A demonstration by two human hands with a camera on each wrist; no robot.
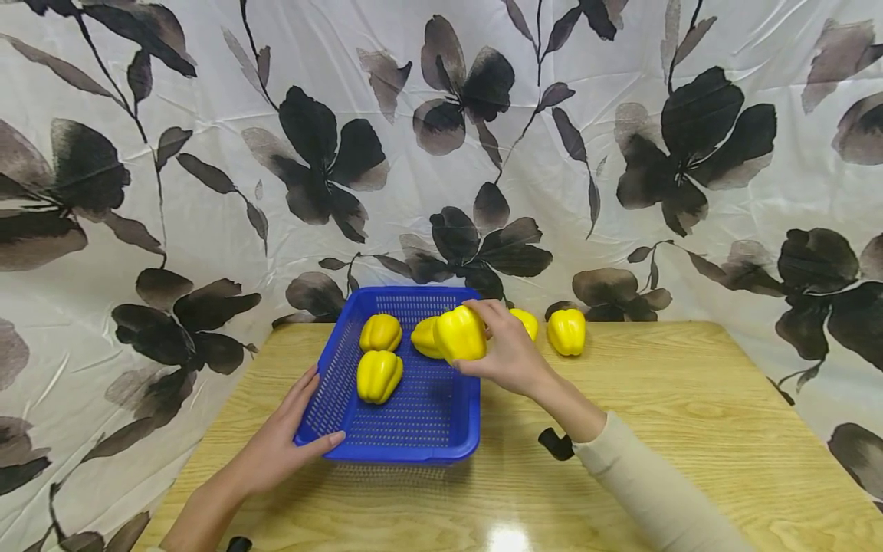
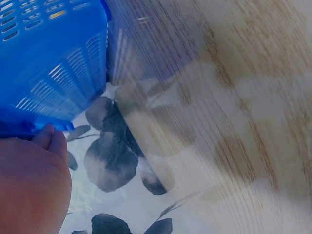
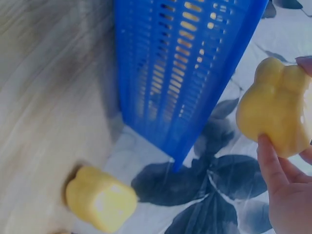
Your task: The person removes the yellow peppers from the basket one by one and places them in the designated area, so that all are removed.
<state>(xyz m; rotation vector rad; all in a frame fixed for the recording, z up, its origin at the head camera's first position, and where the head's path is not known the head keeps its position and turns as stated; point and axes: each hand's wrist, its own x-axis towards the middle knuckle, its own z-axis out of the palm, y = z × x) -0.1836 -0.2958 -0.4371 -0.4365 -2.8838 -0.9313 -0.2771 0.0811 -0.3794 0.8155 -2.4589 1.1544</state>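
A blue perforated plastic basket stands on the wooden table. My left hand holds its near left corner, thumb on the front rim and fingers along the left side. Over the basket's right rim, my right hand grips a yellow bell pepper between thumb and fingers; the right wrist view shows this bell pepper too. Inside the basket lie a yellow bell pepper at the back left, another bell pepper in front of it, and a third bell pepper, partly hidden behind the held one.
Right of the basket, near the table's back edge, sit a yellow bell pepper and another bell pepper partly behind my right hand. A floral cloth hangs behind the wooden table. A small black object shows beside my right forearm.
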